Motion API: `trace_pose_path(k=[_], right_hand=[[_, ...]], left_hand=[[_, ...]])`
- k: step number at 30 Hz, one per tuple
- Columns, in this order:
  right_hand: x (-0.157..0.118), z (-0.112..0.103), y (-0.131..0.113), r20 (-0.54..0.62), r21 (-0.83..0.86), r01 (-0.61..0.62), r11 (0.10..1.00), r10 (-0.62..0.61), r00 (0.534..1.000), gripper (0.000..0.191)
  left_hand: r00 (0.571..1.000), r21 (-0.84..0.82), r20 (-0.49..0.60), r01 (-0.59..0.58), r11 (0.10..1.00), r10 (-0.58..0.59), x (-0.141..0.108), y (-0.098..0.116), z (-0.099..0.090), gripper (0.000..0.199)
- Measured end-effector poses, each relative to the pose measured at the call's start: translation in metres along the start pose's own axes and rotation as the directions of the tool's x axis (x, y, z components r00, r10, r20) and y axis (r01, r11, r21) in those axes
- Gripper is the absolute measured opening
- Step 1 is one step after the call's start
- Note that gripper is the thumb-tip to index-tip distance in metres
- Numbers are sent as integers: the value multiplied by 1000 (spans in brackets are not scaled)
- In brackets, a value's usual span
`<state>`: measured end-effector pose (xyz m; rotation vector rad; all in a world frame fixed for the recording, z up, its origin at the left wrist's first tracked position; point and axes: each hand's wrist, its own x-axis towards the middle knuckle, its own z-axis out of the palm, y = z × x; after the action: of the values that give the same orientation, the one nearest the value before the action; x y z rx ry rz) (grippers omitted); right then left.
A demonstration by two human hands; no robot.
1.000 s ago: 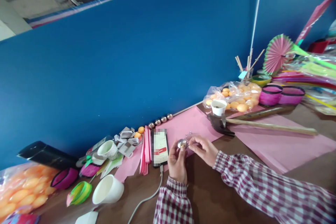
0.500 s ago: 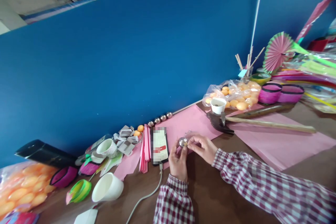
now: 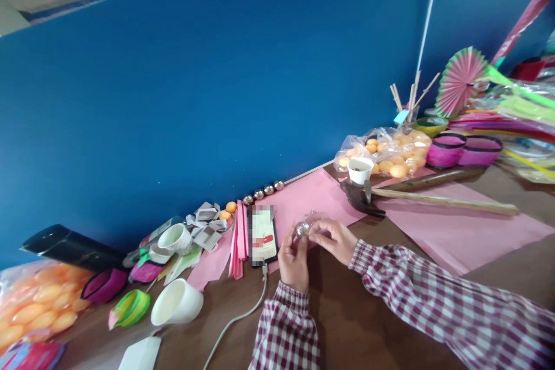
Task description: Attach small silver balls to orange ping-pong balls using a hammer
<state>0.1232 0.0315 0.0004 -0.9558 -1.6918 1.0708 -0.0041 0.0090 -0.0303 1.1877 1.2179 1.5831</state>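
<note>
A small shiny silver ball (image 3: 302,228) is held between the thumb and fingers of my left hand (image 3: 293,260). My right hand (image 3: 333,238) is closed in a pinch close against the ball's right side; what its fingertips grip is too small to make out. Just behind the ball lies a bit of clear crinkled plastic (image 3: 311,215) on the pink paper (image 3: 299,195). Several similar silver balls (image 3: 269,190) sit in a row along the foot of the blue wall. Left of my hands is a phone (image 3: 263,237) with a cable plugged in.
A hammer (image 3: 442,200) lies to the right, near a small white cup (image 3: 359,170) and a bag of orange balls (image 3: 399,153). On the left are folded pink paper strips (image 3: 239,240), a white cup (image 3: 177,302), a green tape roll (image 3: 132,308) and another bag of orange balls (image 3: 43,303).
The view has shifted slightly. My left hand still holds the silver ball, and my right fingers have moved slightly at its side.
</note>
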Motion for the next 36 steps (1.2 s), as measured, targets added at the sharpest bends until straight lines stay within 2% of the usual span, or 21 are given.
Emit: trace_pose_path(k=[6,19,36], right_hand=[[0,0,1,6,-9,6,1000,-6,1000,14],[-1,0,2,5,-17,7,1000,-7,1000,13],[1,-2,2,54,35,-20,999,19,998,16]], left_hand=[[999,-24,34,-4,1000,5,0,-1,0,44],[1000,16,-6,-14,1000,14,0,0,0,43],[997,107,54,-64,992,59,-1,4,-2,40]])
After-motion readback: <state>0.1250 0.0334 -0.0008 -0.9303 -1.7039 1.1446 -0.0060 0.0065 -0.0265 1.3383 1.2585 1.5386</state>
